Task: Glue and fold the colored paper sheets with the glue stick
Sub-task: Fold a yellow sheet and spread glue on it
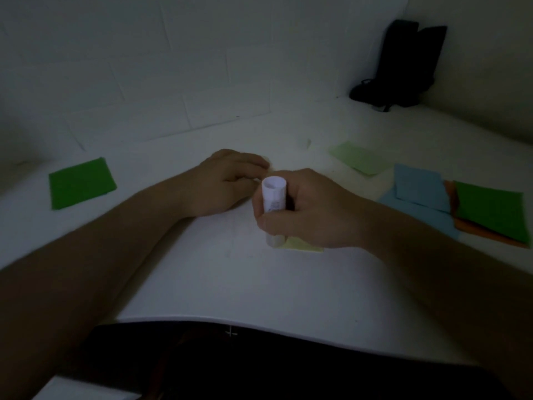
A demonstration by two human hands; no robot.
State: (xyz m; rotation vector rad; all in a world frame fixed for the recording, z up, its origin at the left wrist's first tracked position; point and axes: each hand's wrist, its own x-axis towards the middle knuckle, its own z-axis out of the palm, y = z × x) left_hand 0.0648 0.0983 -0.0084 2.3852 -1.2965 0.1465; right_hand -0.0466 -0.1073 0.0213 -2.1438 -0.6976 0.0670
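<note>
Head view: the glue stick [273,210] is being gripped by the right hand [314,209], fingers curled round its barrel, its long axis nearly upright, base pointing up toward twelve o'clock and tip being pressed down onto the pale yellow sheet [302,246] directly beneath, at six o'clock. The left hand [227,180], relaxed and flat at ten o'clock, is being rested on the table [202,272], apparently holding nothing.

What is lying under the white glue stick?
A pale yellow paper sheet lies under the white glue stick, which the right hand grips. Most of the sheet is covered by that hand, so its full shape is hidden.
</note>
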